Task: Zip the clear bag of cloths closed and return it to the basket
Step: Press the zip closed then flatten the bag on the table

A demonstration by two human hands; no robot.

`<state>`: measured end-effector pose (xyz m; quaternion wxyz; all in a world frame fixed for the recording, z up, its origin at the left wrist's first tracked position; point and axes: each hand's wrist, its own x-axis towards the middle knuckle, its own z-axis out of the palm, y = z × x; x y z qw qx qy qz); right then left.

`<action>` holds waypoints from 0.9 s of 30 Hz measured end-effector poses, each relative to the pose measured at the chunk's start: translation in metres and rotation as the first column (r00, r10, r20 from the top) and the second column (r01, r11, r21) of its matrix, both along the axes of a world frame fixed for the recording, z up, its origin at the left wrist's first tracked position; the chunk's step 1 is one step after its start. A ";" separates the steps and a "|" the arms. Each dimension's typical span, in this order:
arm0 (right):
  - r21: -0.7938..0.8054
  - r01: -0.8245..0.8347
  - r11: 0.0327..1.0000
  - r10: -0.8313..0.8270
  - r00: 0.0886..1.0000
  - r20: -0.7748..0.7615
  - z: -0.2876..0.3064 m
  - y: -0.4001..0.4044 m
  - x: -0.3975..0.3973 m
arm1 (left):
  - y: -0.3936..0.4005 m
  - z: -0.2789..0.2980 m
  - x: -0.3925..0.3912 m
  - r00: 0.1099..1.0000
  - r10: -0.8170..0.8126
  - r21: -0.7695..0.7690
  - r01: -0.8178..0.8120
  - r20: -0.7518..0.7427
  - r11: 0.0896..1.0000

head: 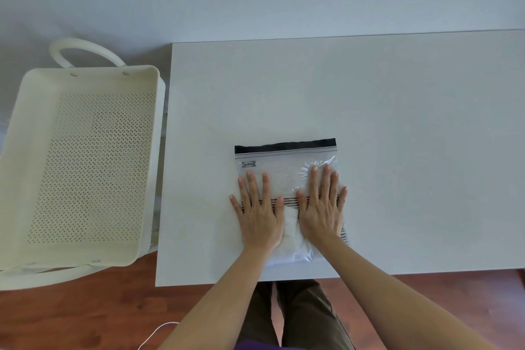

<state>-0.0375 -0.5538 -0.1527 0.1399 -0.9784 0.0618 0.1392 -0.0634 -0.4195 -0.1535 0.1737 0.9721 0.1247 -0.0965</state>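
A clear zip bag (284, 167) lies flat on the white table (397, 122), near its front edge. Its black zip strip (285, 146) faces away from me. White cloths (291, 231) with dark stripes fill the near half of the bag. My left hand (260, 214) presses flat on the bag's left side, fingers spread. My right hand (322, 209) lies flat on the right side, fingers spread too. Neither hand grips anything. The cream perforated basket (85, 167) stands to the left of the table, with nothing in it.
The basket has a looped handle (85, 50) at its far end. A wooden floor (71, 315) shows below, with a white cable (159, 332) on it. My legs stand at the table's front edge. A pale wall lies behind the table.
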 end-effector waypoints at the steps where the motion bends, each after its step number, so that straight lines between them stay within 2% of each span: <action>1: -0.003 0.001 1.000 -0.001 1.000 0.003 0.000 0.000 0.000 | 0.000 0.000 0.000 1.000 0.003 -0.002 -0.003 0.006 1.000; 15: -0.014 0.003 1.000 -0.003 1.000 0.030 -0.002 0.000 0.000 | -0.001 -0.002 0.001 1.000 0.015 0.049 -0.015 0.015 0.999; 22: 0.008 -0.007 1.000 0.007 1.000 -0.022 0.006 -0.003 0.002 | 0.000 0.002 0.002 0.999 0.043 -0.002 -0.043 -0.007 0.999; 27: 0.116 0.040 0.993 -0.049 0.995 0.082 0.014 -0.008 0.006 | 0.002 0.012 0.016 0.994 0.068 -0.079 -0.061 0.091 0.995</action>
